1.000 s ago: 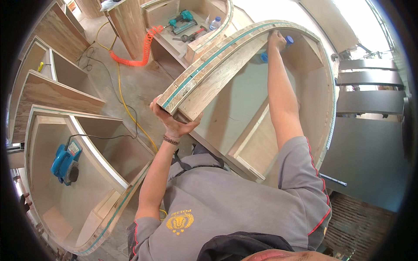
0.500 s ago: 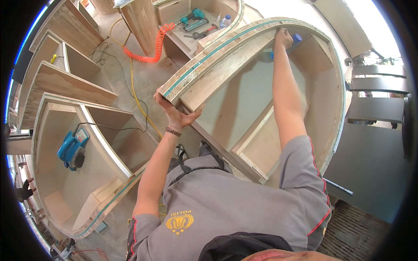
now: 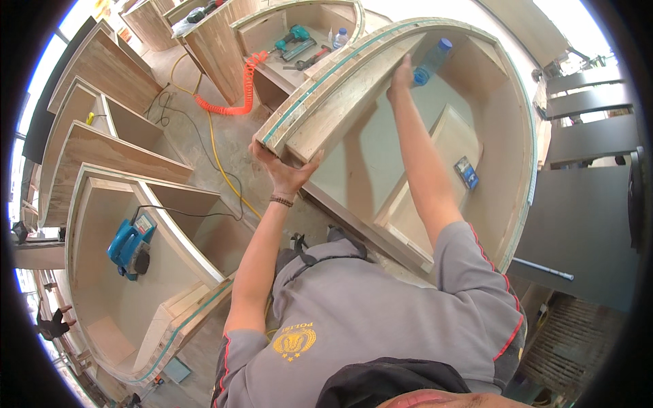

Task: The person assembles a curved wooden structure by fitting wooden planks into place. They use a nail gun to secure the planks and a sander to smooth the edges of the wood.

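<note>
A large curved wooden cabinet [image 3: 520,129], open on its upper side, lies before me with a teal line along its edge. My left hand [image 3: 287,173] wraps round the near-left end of its thick curved edge, the thumb on the inner board [image 3: 350,112] and the fingers on the outer side. Farther along, my right hand [image 3: 401,78] reaches inside and lies against that same board, its fingers stretched out and partly turned from view. Just right of these fingers stands a clear water bottle [image 3: 430,64] with a blue cap. A small blue box [image 3: 466,173] lies beside my right forearm.
Another curved cabinet [image 3: 88,272] at left holds a blue corded power tool [image 3: 130,246]. At the back, a cabinet contains a teal air nailer [image 3: 294,37] with an orange coiled hose [image 3: 250,81]. A yellow hose [image 3: 216,146] crosses the floor. Dark panels [image 3: 578,211] stand at right.
My right hand has moved from the far rim inward and left along the inner board, uncovering the bottle. The small blue box now shows beside my forearm. My left hand keeps its grip.
</note>
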The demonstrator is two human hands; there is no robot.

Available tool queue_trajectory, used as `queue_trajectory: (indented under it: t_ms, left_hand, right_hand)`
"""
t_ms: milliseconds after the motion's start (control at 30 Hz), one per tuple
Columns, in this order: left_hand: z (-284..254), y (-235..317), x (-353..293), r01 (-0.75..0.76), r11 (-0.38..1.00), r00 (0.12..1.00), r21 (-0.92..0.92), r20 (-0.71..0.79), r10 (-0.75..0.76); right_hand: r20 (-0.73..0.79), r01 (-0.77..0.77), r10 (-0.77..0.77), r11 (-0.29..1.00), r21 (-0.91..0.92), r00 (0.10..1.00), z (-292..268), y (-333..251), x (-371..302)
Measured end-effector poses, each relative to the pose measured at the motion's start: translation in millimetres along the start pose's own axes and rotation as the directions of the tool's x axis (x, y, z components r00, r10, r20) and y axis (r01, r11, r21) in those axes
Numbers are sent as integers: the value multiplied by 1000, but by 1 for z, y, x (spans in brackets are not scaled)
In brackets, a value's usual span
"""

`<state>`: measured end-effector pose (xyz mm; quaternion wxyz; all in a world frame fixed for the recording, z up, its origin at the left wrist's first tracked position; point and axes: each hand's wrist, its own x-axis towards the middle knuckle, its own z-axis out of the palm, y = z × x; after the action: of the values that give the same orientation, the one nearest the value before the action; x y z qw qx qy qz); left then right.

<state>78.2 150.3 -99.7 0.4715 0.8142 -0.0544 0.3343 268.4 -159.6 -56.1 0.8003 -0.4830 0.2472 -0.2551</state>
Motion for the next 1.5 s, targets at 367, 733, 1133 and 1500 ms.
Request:
queue_trajectory:
  t_ms: [367, 733, 1133, 1500]
  left_hand:
    - [-5, 19, 8, 12, 988, 1000, -156, 23, -9]
    - [-30, -11, -42, -4, 987, 997, -161, 69, 15]
    - [-55, -36, -128, 591, 803, 698, -78, 547, -461]
    - [-12, -23, -128, 469, 883, 744, -38, 555, -371]
  right_hand:
    - [257, 4, 45, 983, -186, 965, -47, 98, -236]
    - [502, 373, -60, 745, -553, 863, -97, 130, -294]
    - [585, 579, -184, 539, -612, 790, -101, 123, -310]
    - [654, 651, -196, 489, -580, 731, -116, 123, -309]
